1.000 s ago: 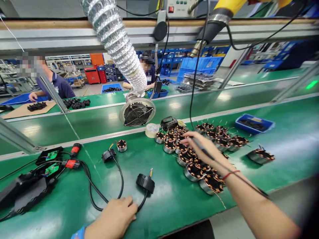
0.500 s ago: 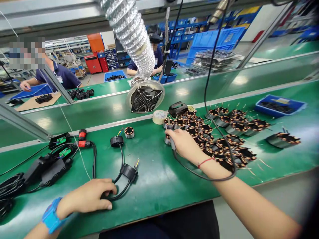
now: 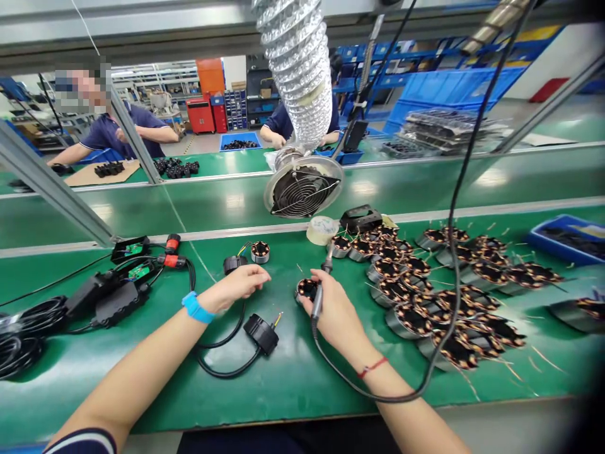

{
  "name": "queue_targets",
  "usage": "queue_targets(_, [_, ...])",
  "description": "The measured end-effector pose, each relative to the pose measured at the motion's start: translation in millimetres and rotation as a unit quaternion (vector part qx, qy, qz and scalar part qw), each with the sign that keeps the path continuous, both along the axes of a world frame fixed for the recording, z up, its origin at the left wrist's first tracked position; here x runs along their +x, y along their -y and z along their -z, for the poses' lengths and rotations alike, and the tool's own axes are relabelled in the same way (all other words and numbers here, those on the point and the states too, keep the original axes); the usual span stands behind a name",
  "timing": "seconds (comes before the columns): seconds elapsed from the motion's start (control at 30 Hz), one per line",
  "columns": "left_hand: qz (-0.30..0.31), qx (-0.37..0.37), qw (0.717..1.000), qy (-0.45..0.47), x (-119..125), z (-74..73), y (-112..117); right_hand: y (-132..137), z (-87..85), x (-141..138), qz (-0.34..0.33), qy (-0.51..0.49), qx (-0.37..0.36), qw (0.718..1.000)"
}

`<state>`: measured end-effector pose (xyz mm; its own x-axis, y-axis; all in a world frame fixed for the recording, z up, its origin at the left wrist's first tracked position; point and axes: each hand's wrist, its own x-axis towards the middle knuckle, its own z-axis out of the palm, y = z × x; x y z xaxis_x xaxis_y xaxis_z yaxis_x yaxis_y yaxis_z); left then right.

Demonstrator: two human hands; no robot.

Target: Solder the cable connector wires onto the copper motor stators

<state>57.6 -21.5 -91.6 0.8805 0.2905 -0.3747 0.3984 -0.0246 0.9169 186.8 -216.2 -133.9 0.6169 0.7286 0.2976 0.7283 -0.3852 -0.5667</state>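
My right hand (image 3: 333,309) is closed around a soldering iron (image 3: 318,299), its tip pointing up and away. Under the same fingers is a copper-wound motor stator (image 3: 306,288), which the thumb and fingers appear to grip against the iron. My left hand (image 3: 241,284) is raised over the bench, fingers loosely bent and apart from the thumb, with nothing visible in it. Just behind it sit a round black cap (image 3: 232,263) with a cable and wires, and a single stator (image 3: 259,251). In front lies a second black cap (image 3: 261,334), yellow wires sticking out.
Rows of stators (image 3: 409,320) with loose wire ends fill the right side. A fume extractor fan (image 3: 304,191) hangs above the bench, near a tape roll (image 3: 322,230). Black cables and housings (image 3: 120,302) lie left; a blue bin (image 3: 567,243) stands far right. Co-workers sit opposite.
My right hand has come left and nearer from the stator rows, bringing a stator along with the iron. My left hand has lifted off the cable and moved forward and right.
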Motion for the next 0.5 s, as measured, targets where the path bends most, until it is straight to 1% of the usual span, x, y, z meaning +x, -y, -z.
queue_targets(0.07, [0.026,0.014,1.000,-0.003,9,0.2,8,-8,4.3,0,-0.026,-0.004,0.015,1.000])
queue_targets(0.17, [0.063,0.035,0.997,0.004,11,1.5,14,-13,15.8,-1,-0.060,-0.007,0.058,0.996])
queue_targets(0.23, [0.069,0.039,0.997,0.014,10,4.0,15,-13,24.1,-3,-0.060,-0.006,0.084,0.995])
queue_targets(0.33, [0.069,0.023,0.997,0.019,10,8.8,17,-12,32.1,-7,-0.052,-0.022,0.109,0.992])
queue_targets(0.43, [0.089,-0.001,0.996,0.015,11,12.7,20,-12,33.9,-8,-0.052,-0.036,0.119,0.991])
queue_targets(0.5, [0.090,-0.007,0.996,0.022,12,14.5,21,-13,33.2,-8,-0.053,-0.042,0.122,0.990])
